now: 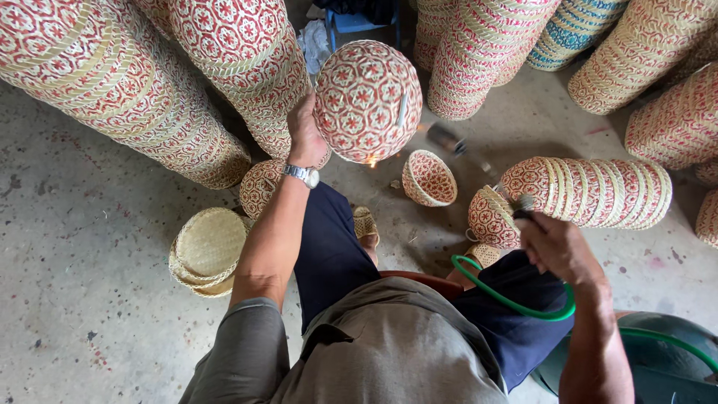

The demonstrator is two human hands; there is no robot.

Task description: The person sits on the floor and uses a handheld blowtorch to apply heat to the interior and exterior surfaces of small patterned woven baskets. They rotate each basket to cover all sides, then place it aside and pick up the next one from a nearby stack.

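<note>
The left hand (305, 135) clasped the round red-and-cream woven bamboo basket (368, 101) by its rim, bottom turned toward the wearer, apparently for access. The right hand (557, 247) was closed around a dark torch handle (523, 206) with a green hose (516, 303), well apart.

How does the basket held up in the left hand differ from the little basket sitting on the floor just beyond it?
The held basket, gripped by the left hand, is in the air, bottom towards the camera; the floor basket rests on the concrete, opening up. The held basket looks larger. A small flame shows under the held basket; none at the floor basket. Both are round and woven in red and cream.
</note>
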